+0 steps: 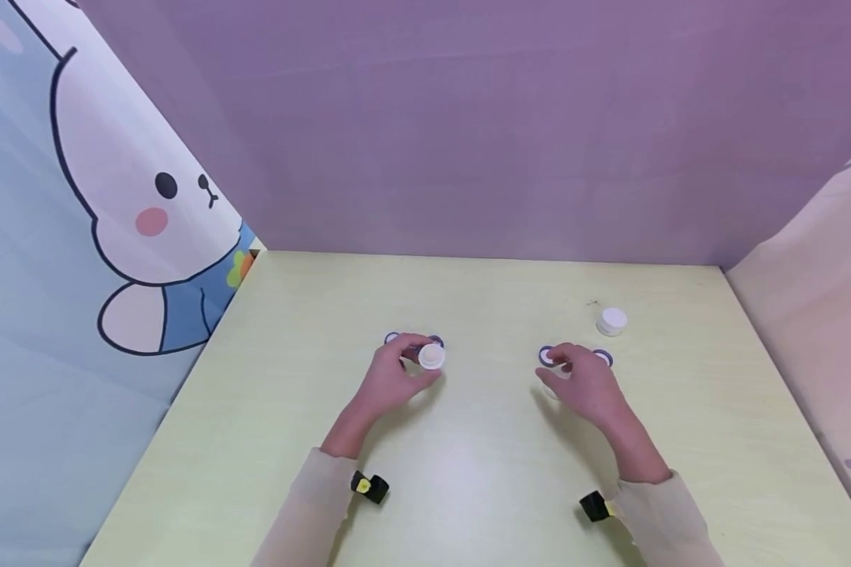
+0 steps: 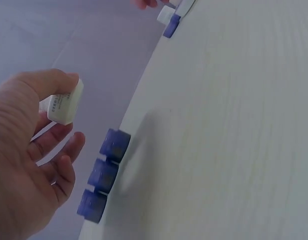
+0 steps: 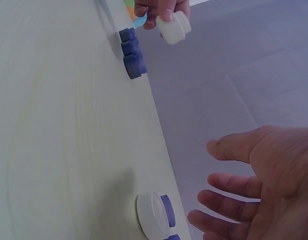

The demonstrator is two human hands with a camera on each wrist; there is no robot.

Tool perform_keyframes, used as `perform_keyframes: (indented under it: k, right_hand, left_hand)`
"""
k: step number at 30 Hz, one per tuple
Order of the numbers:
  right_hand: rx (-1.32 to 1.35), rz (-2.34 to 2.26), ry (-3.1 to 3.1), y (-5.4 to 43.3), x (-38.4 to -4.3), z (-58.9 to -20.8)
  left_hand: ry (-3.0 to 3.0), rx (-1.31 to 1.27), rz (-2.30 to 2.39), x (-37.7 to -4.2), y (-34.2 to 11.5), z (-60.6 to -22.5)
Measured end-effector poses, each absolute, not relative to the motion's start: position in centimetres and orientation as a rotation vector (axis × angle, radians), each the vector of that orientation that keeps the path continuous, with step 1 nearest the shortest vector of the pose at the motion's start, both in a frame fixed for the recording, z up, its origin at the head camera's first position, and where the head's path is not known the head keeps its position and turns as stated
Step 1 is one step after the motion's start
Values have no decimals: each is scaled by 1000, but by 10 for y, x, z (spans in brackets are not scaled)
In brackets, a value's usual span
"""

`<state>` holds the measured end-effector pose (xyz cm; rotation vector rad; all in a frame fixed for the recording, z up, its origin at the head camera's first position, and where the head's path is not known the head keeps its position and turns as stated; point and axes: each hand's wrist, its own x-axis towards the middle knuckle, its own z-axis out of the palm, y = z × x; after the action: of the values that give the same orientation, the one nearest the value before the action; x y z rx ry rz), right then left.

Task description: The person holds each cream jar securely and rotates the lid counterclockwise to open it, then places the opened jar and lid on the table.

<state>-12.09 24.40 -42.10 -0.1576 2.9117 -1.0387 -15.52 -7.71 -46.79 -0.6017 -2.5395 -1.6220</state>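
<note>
My left hand [image 1: 388, 378] pinches a small white round jar [image 1: 432, 357] between thumb and fingers, held up above the table. Printed text shows on the jar's side in the left wrist view. Behind and below that hand stand three blue round containers [image 2: 115, 145] in a row, touching or nearly so. My right hand [image 1: 590, 387] hovers with thumb and fingers spread and nothing between them. Below it on the table lies a white round piece [image 3: 153, 216], mostly hidden by the hand in the head view. Blue-rimmed containers [image 1: 547, 356] stand just behind it.
Another white jar [image 1: 613, 321] stands farther back on the right. The pale wooden table [image 1: 468, 488] ends at a purple cloth wall [image 1: 468, 142] at the back. Printed cloth [image 1: 142, 315] hangs at the left, pale pink cloth [image 1: 815, 299] at the right.
</note>
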Motion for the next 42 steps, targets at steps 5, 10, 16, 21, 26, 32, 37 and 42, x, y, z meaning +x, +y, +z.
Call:
perform_keyframes:
  k: [5,10,16,21,26,32,37,42]
  right_hand:
    - [-176,-1048,2911,245,-121,-419]
    - [-192,-1059,2904,246,-121,-418]
    - [-215,-1065,2886,247,-122,-418]
    - [-239,-1069,2870,246,-121,-418]
    - [-236,-1082,2862,245,-121,-417]
    - [-262,-1084,2853,244,-121,-414]
    - [-302,-1079,2856,244,-122,-412]
    - [-324,-1071,2855,243,-123,-411]
  left_hand:
    - [-2540,-528,-1585,-157,-89,-472]
    - [-2518,-436,-1606,-158,-100,-473]
    - [-2533,-377,-1541,-161,-107,-473]
    - [-2601,-294,-1539,-162,-112,-473]
    - [-2682,-223,-1489,-163,-116,-474]
    - [-2763,-179,-1395,-168,-118,-477]
    - [-2824,-134,-1297,-168,-117,-477]
    - [-2855,-108,-1267,-166,-117,-474]
